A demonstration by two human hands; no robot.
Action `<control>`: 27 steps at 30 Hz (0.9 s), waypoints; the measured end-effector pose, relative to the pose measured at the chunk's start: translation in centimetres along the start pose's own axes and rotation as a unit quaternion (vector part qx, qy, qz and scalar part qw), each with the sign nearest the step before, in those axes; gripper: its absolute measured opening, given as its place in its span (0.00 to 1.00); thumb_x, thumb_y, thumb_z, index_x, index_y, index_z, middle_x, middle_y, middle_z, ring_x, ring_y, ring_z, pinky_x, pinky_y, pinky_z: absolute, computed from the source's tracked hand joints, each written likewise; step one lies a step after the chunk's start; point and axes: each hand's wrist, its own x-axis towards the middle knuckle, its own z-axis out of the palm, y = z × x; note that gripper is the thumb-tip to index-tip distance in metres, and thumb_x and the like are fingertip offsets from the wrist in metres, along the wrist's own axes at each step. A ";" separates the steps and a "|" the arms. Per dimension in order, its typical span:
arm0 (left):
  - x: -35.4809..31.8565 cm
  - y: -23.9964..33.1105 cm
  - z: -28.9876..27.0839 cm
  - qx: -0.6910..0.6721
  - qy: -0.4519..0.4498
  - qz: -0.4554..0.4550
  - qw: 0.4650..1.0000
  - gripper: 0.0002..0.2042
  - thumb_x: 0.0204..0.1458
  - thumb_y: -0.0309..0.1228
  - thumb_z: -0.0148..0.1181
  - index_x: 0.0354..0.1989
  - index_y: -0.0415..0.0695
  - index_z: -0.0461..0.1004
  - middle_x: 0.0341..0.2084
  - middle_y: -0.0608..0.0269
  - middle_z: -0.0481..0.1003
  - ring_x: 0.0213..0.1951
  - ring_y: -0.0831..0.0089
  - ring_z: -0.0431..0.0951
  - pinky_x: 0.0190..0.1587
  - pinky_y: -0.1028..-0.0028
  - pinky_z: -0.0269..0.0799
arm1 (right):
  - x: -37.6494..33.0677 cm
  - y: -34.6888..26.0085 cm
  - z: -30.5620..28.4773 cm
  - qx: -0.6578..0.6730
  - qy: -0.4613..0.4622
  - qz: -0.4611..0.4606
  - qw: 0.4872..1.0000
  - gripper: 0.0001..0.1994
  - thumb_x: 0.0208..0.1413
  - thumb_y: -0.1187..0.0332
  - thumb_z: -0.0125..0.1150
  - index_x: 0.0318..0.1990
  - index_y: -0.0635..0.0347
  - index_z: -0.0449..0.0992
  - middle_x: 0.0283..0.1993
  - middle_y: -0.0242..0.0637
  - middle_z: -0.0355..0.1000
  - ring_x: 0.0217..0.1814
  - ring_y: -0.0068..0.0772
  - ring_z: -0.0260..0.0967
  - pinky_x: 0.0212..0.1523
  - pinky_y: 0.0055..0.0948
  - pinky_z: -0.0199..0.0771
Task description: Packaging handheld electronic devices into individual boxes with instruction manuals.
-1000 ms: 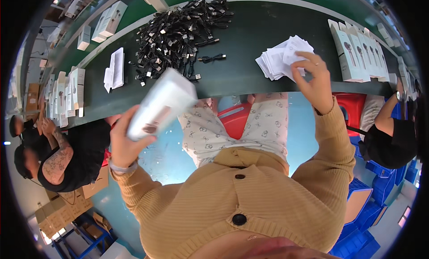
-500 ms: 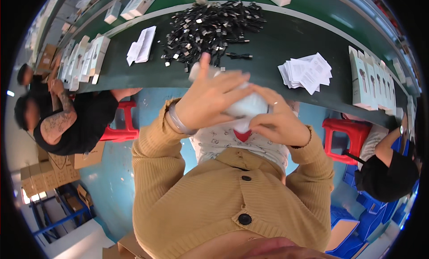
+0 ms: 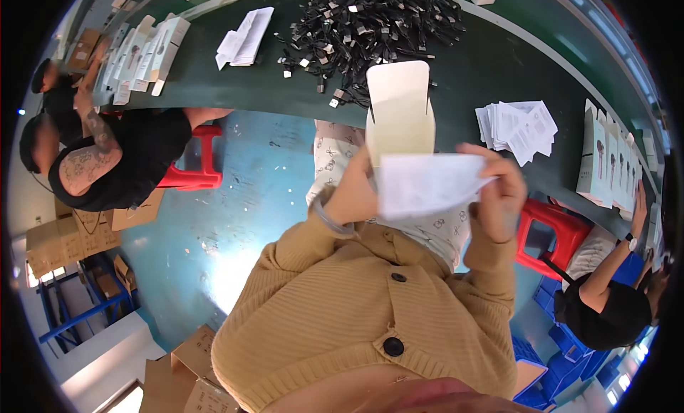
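My left hand (image 3: 353,192) is closed around the side of a white carton (image 3: 402,135), held upright before me with its top flap standing up and its inside showing pale yellow. A folded white leaflet (image 3: 426,186) is pinched by my right hand (image 3: 503,199) at its right end. The leaflet crosses in front of the lower part of the carton and is a little blurred. Beyond the carton, a heap of black USB cables (image 3: 367,28) covers part of the dark green table.
Loose printed leaflets (image 3: 516,132) lie to the right, folded papers (image 3: 246,39) to the left. White cartons stand in rows at the left (image 3: 151,53) and right (image 3: 605,160). Co-workers sit on both sides, near red stools (image 3: 545,235). Cardboard boxes (image 3: 192,370) stand on the floor.
Half a second ago both hands were together around a blurred white thing. Now they are apart, the left with the opened carton, the right with a leaflet. The view has shifted.
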 end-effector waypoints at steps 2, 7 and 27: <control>0.6 1.7 0.0 -0.099 0.033 -0.070 0.992 0.40 0.34 0.28 0.75 0.59 0.38 0.59 0.48 0.59 0.72 0.49 0.70 0.73 0.52 0.70 0.68 | 0.5 -3.4 -1.4 -0.094 0.113 -0.007 0.989 0.03 0.59 0.74 0.52 0.36 0.65 0.70 0.37 0.50 0.75 0.31 0.30 0.72 0.35 0.26 0.73; 1.4 1.8 -0.1 -0.037 -0.011 -0.082 0.996 0.42 0.29 0.33 0.78 0.56 0.36 0.62 0.47 0.57 0.72 0.49 0.72 0.72 0.53 0.71 0.67 | 3.2 -8.4 -2.6 -0.170 0.109 -0.071 0.977 0.05 0.57 0.80 0.53 0.40 0.68 0.72 0.34 0.42 0.74 0.22 0.24 0.70 0.24 0.19 0.68; -1.9 -1.8 -2.5 -0.036 0.051 -0.114 0.992 0.45 0.27 0.33 0.79 0.58 0.37 0.60 0.51 0.57 0.70 0.53 0.68 0.69 0.56 0.68 0.64 | 12.9 6.1 -0.2 -0.664 -0.139 -0.077 0.730 0.11 0.48 0.65 0.62 0.40 0.55 0.77 0.40 0.38 0.73 0.38 0.44 0.73 0.35 0.40 0.74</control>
